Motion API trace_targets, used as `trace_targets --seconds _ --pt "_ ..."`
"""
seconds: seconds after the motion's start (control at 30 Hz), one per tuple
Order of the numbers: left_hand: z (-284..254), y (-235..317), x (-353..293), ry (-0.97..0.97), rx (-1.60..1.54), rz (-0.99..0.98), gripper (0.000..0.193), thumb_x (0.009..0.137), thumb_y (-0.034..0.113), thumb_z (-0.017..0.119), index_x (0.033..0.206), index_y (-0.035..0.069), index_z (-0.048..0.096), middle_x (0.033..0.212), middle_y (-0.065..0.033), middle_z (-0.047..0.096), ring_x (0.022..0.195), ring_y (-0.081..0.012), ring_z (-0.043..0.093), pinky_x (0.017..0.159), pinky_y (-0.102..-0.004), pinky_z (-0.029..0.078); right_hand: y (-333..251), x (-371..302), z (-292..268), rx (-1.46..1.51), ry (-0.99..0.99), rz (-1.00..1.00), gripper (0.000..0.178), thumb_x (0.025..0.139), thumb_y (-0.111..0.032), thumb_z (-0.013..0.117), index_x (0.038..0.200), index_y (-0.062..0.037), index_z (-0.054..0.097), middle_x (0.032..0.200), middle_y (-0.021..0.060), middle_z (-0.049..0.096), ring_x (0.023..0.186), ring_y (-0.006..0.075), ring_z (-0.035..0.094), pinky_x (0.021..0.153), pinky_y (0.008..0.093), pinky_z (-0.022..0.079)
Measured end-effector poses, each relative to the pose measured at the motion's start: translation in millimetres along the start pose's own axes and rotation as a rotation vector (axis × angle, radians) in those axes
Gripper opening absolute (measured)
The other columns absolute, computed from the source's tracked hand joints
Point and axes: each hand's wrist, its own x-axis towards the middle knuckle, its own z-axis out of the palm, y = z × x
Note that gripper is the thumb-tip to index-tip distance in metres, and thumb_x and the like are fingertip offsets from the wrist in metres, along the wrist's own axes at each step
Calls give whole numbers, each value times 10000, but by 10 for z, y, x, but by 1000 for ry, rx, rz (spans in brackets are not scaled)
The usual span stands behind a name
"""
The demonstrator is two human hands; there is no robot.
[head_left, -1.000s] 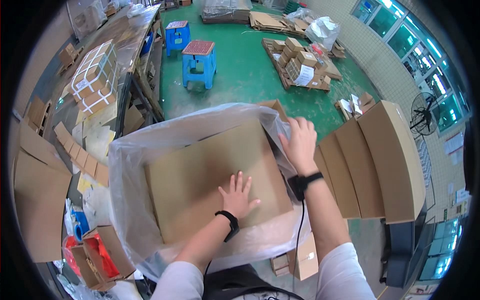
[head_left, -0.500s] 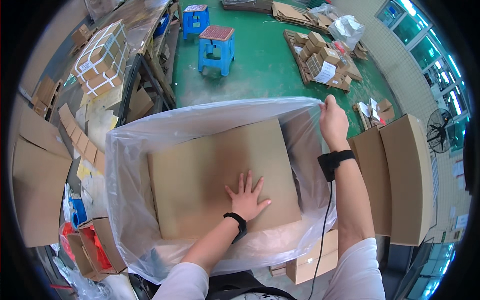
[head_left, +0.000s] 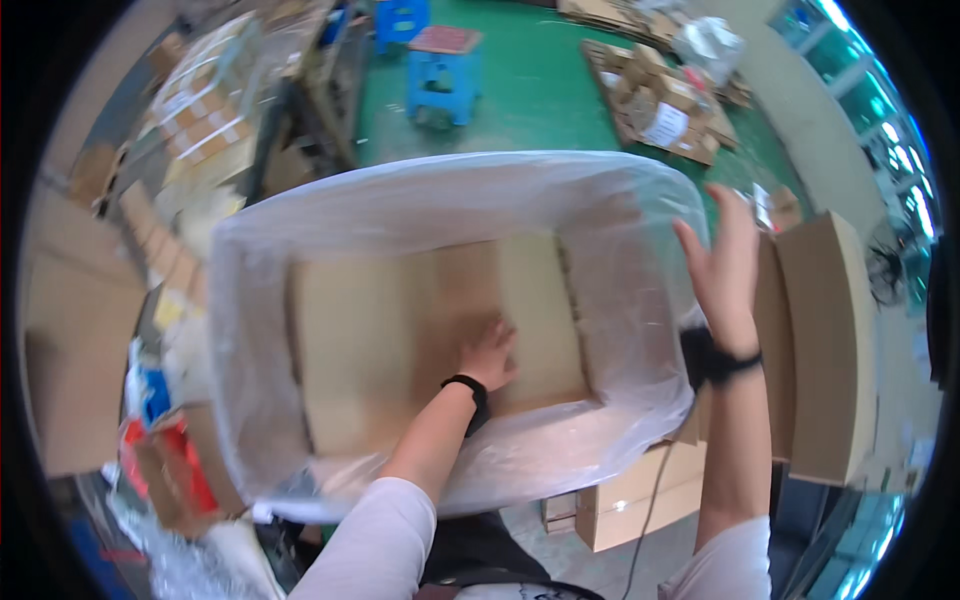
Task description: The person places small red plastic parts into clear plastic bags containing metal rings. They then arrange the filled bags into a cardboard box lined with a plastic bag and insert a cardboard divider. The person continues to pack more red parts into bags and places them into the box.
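In front of me stands a large box lined with a translucent plastic bag (head_left: 350, 210), whose rim is spread wide. Down inside it lies a flat cardboard sheet (head_left: 355, 340). My left hand (head_left: 488, 358) reaches in and rests on the sheet, fingers spread and a little blurred. Just outside the bag's far right corner is my right hand (head_left: 728, 262), its thumb and fingers apart with nothing between them. Each wrist wears a black band, and a cable hangs from the right one.
Open carton flaps (head_left: 820, 345) rise at the right. A closed carton (head_left: 640, 500) sits low by the box's near side. Beyond are a blue stool (head_left: 443, 80) and a pallet of small cartons (head_left: 660, 105). On the left bench are strapped cartons (head_left: 205, 110) and a small open box (head_left: 175, 470).
My right hand has let go of the bag's corner and moved right, fingers opening. The cardboard sheet sits deeper in the box, with my left hand still on it. The bag's right side has widened.
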Motion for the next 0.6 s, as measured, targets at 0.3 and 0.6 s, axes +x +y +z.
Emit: trace_targets --seconds 0.3,0.6 --pt "-1767 -663 -1717 -445 -178 -607 637 907 405 610 1407 45 445 1416 -199 463 1272 -296 487 1043 -409 389 -1841 -961 -910 862 -629 -105 280 802 -80 725 1059 -15 634 1078 172 641 1040 380 584 920 400 464" --pt "-2824 -681 -3828 297 -1104 256 460 1026 238 497 1419 6 435 1305 -112 591 1178 -195 573 995 -325 456 -4386 744 -676 1834 -1069 75 294 991 -175 553 1220 8 573 1159 109 638 1046 186 633 847 306 537"
